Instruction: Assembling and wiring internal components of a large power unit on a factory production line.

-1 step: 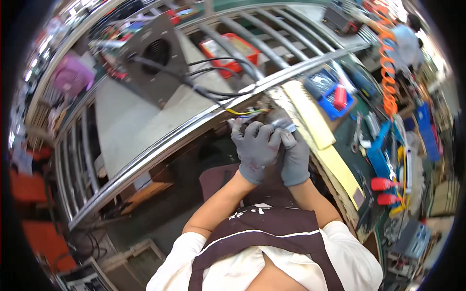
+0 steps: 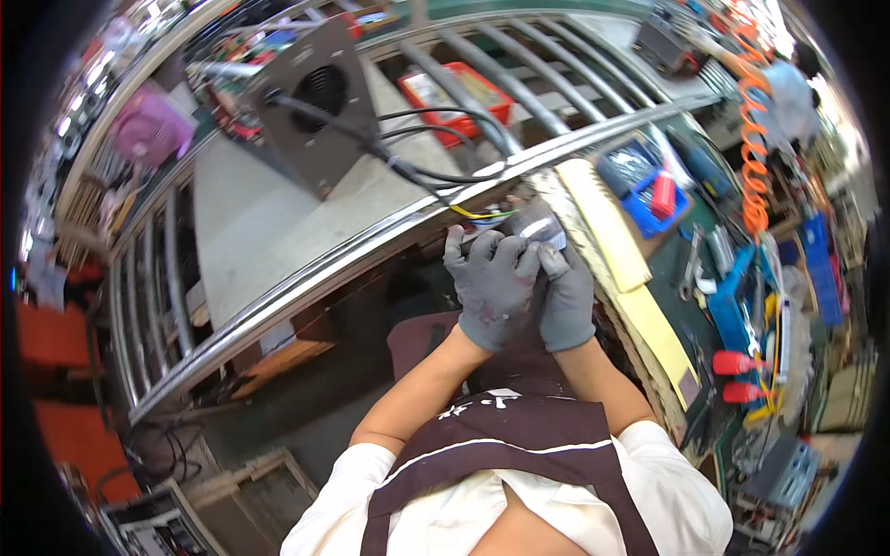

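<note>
A roller table [image 2: 593, 139] runs slantwise across the view, its near edge a silver rail; a workbench [image 2: 666, 278] with a green top stands to the right, its left edge meeting that rail; a pale board [image 2: 250, 232] lies on the left part of the roller table, against the near edge; a dark panel [image 2: 324, 153] with a round black opening stands tilted above the board's far right corner; an orange coiled hose [image 2: 753, 139] hangs over the far right corner of the workbench; a red bin [image 2: 502, 111] shows between the rollers.

The left hand [image 2: 498, 287], in a grey glove, has its fingers curled in a narrow bend; the right hand [image 2: 567, 292], gloved alike, is close beside it, also bent narrow; I cannot tell what either grips, as the fingertips are hidden.

A black cable [image 2: 408, 174] runs from the panel over the rail; a silver metal piece [image 2: 540, 225] sits just beyond the fingers, at the far left corner of the workbench; a wrench [image 2: 691, 264] lies farther right; thin coloured wires [image 2: 473, 214] reach toward the metal piece, just above the left hand.
</note>
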`<state>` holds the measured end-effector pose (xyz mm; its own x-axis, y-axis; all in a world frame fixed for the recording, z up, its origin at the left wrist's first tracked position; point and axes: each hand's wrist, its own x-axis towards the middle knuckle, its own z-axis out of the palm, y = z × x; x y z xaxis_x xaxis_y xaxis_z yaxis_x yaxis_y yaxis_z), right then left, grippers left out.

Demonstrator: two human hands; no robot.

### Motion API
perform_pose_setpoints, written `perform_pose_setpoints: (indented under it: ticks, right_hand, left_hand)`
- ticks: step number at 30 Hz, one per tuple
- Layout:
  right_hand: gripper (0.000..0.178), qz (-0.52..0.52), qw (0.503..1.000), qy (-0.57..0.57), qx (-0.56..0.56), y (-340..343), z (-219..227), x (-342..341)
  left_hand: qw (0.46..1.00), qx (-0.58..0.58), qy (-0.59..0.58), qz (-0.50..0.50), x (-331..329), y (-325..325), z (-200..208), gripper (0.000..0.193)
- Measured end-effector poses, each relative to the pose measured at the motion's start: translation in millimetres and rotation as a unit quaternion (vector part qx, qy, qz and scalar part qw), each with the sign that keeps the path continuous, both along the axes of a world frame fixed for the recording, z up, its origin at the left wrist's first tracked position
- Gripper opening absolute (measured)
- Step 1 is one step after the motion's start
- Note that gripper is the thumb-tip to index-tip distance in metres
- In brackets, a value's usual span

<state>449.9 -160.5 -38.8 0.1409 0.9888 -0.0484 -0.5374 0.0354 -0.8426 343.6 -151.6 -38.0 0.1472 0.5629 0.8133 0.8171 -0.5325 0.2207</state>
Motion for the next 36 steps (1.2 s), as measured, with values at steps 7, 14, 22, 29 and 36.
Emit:
perform_pose_setpoints:
  ticks: [7,14,22,29,36]
  right_hand:
    - [0.026,0.107,0.991,0.045,-0.059,59,-5,-53]
    - [0.022,0.193,0.98,0.03,-0.049,87,-3,-70]
    - [0.017,0.217,0.963,-0.154,-0.035,92,10,-64]
    - [0.015,0.194,0.96,-0.193,0.055,100,3,-54]
    - [0.017,0.18,0.939,-0.271,0.11,122,4,-54]
  left_hand:
    - [0.983,-0.153,-0.039,0.094,-61,-15,5,0.04]
    - [0.896,-0.216,-0.382,0.066,-116,2,-10,0.023]
    - [0.79,-0.282,-0.544,-0.023,-114,26,3,0.03]
    - [0.772,-0.308,-0.553,-0.049,-106,43,5,0.022]
    - [0.805,-0.269,-0.529,0.006,-111,42,1,0.019]
